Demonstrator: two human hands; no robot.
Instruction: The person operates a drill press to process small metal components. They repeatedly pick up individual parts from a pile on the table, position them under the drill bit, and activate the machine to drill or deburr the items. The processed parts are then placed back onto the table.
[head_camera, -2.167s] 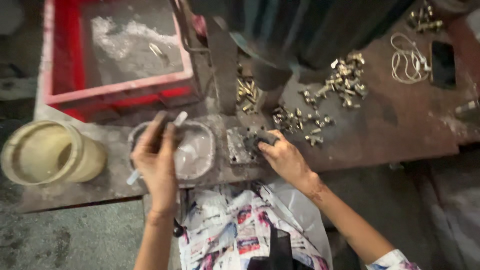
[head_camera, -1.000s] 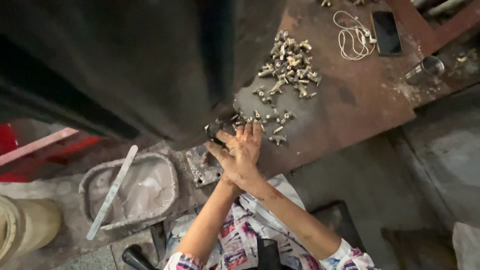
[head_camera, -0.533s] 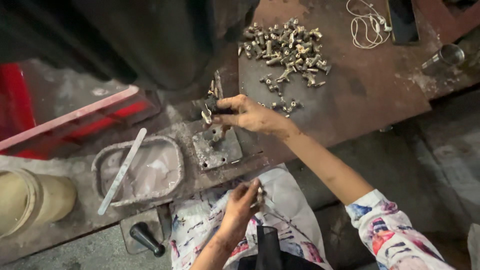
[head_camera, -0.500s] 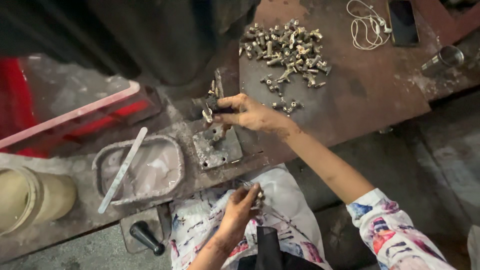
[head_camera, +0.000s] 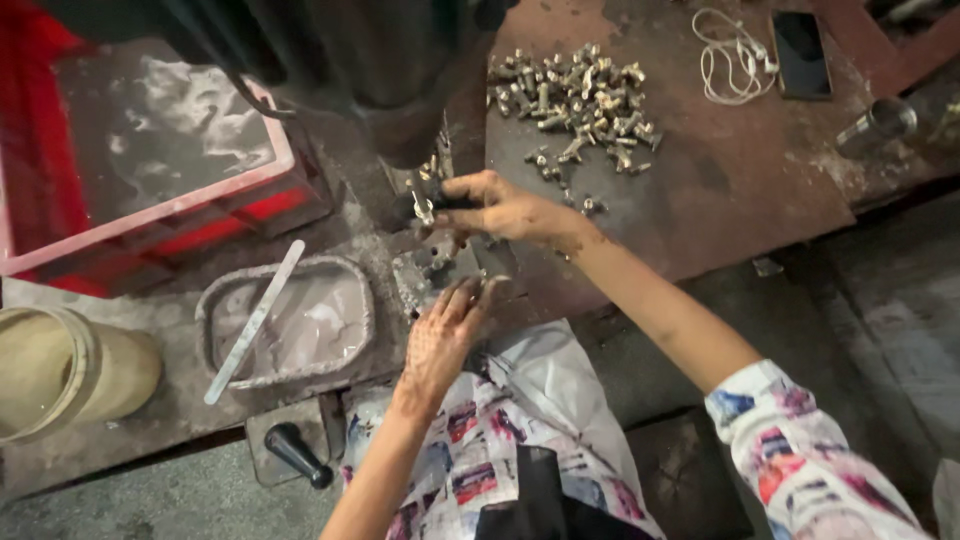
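Left hand (head_camera: 440, 335) came up off the lap since half a second ago, fingers loose and open against the metal fixture block (head_camera: 432, 272) at the bench (head_camera: 740, 180) edge. Right hand (head_camera: 497, 207) has a pinching grip on a small brass fitting (head_camera: 423, 208) just above that block, more fittings (head_camera: 580, 95) piled behind.

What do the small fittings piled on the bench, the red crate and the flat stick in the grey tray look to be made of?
Fittings: probably brass, with a yellowish metallic glint, dulled by grime. Red crate: likely moulded plastic, with an even glossy colour and a thick rim. Flat stick: pale and matte, coated in whitish paste from the tray; wood or plastic, unclear.
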